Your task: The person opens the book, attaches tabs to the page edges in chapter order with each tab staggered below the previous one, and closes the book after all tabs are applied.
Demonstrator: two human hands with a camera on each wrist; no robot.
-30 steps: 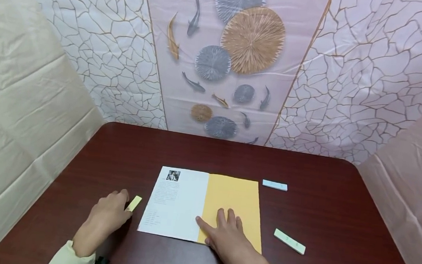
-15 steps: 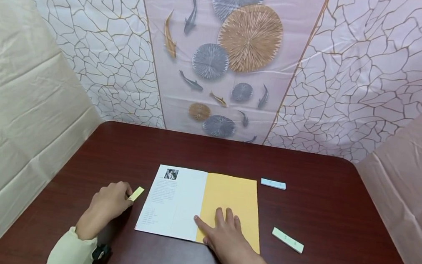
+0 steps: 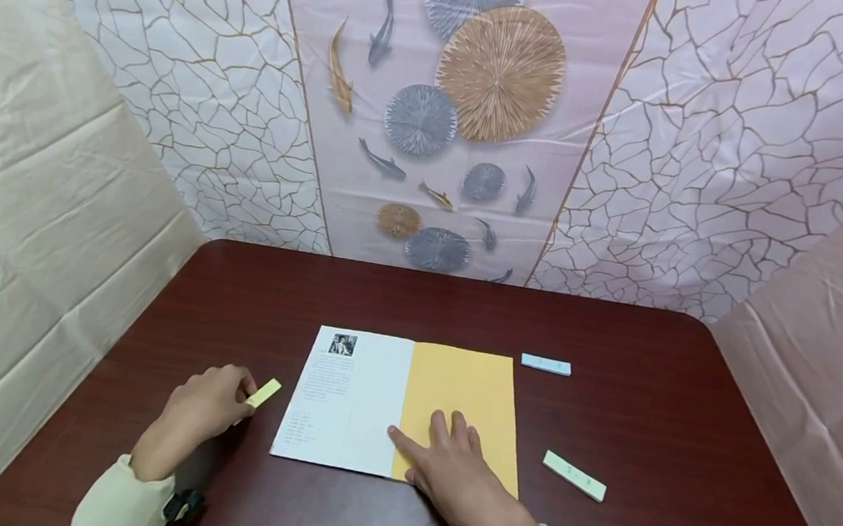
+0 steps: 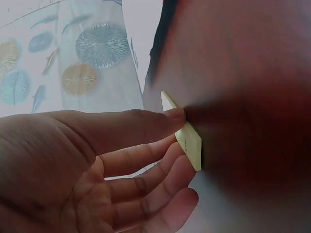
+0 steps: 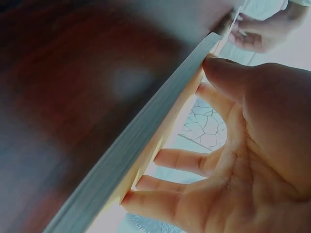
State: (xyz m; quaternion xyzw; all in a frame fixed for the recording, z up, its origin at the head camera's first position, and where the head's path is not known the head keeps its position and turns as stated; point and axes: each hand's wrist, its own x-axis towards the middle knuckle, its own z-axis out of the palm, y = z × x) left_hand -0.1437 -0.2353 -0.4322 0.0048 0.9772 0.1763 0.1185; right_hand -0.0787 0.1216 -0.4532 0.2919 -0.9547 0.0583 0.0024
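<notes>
An open book (image 3: 372, 401) lies on the table, a white page with a small photo on the left and a plain yellow page on the right. My right hand (image 3: 459, 475) rests on the yellow page with its fingers spread; in the right wrist view its fingertips (image 5: 160, 156) touch the page above the thick paper edge. To the left of the book, my left hand (image 3: 201, 407) pinches a narrow yellow sticky note pad (image 3: 264, 392). In the left wrist view the thumb lies across the pad (image 4: 192, 143), with fingers behind it.
A blue sticky note pad (image 3: 546, 364) lies beyond the book's upper right corner. A green one (image 3: 574, 475) lies to the right of the book. The dark red table (image 3: 679, 419) meets patterned cloth (image 3: 437, 172) at the back.
My left hand, pinching the yellow pad, has shifted slightly left and toward me over the last half second. My right hand stays on the book.
</notes>
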